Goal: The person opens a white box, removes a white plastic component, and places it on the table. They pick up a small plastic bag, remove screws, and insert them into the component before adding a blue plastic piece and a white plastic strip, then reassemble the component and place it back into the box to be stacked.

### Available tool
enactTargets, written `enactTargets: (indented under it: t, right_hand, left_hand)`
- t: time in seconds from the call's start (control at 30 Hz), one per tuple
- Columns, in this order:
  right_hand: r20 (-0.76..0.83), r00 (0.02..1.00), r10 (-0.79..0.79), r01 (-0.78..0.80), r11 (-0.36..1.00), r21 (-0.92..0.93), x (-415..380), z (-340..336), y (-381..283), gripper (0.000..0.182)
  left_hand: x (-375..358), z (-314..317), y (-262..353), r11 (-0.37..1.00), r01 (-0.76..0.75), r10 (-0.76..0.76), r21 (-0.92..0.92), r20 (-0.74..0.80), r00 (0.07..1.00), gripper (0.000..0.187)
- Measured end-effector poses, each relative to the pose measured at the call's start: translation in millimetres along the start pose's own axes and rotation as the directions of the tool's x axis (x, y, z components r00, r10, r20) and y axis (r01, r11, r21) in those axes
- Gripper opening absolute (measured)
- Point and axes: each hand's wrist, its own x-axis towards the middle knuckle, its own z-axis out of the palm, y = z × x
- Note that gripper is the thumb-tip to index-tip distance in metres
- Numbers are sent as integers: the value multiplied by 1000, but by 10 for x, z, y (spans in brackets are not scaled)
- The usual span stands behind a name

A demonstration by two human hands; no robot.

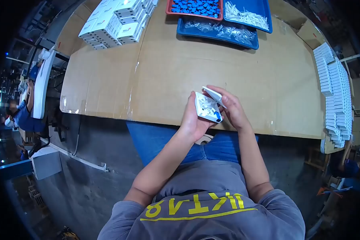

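Observation:
My left hand (193, 121) is closed round a shallow white plastic box (207, 107), holding it over the table's front edge. Inside the box lie white parts, and something blue shows at its lower right corner. My right hand (235, 112) grips a flat white cover (214, 95) between thumb and fingers. That cover is tilted, its lower end close beside the right side of the box.
Stacked white boxes (104, 27) stand at the back left of the cardboard-covered table (168, 72). At the back are a red tray (176, 15) of blue pieces, a blue tray (269, 20) of white pieces and another blue tray (212, 39) with clear bags. White units (334, 90) are piled at the right edge.

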Motion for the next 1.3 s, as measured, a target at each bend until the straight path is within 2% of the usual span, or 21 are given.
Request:
enactTargets:
  t: [0.03, 0.07, 0.17, 0.27, 0.37, 0.67, 0.87, 0.97, 1.3]
  right_hand:
    - [-17, 1000, 1, 0, 1000, 14, 13, -2, -24, 52]
    - [-28, 1000, -7, 6, 1000, -26, 21, 14, -57, 71]
    - [-13, 999, 41, -43, 991, -129, -8, 2, -173, 67]
    - [22, 1000, -5, 8, 994, -113, -5, 5, -94, 47]
    - [38, 998, -50, 56, 987, -150, 27, 2, 43, 43]
    - [39, 999, -19, 25, 985, -168, 12, 36, 47, 39]
    - [45, 999, 28, -23, 994, -110, 7, 64, 43, 39]
    - [61, 998, -29, 39, 983, -180, 25, 74, 55, 40]
    - [93, 996, -18, 38, 976, -213, 59, 39, -2, 39]
  left_hand:
    - [-14, 1, -6, 1000, -2, 2, -7, 8, 1000, 70]
    - [-18, 14, -9, 1000, -3, 3, -13, 19, 1000, 70]
    - [-13, 24, -32, 1000, -8, 9, -20, 59, 998, 70]
    - [-26, 22, -42, 1000, -21, 22, -22, 33, 999, 70]
    - [-14, 2, -62, 1000, -18, 19, -23, 29, 999, 70]
    - [16, -71, -53, 1000, -3, 3, -24, 31, 1000, 71]
    - [43, -131, -43, 999, 18, -16, -43, 50, 999, 70]
    - [23, -89, -15, 1000, 20, -19, -21, 48, 999, 69]
    - [56, -72, -4, 998, 15, -15, 55, -11, 1000, 67]
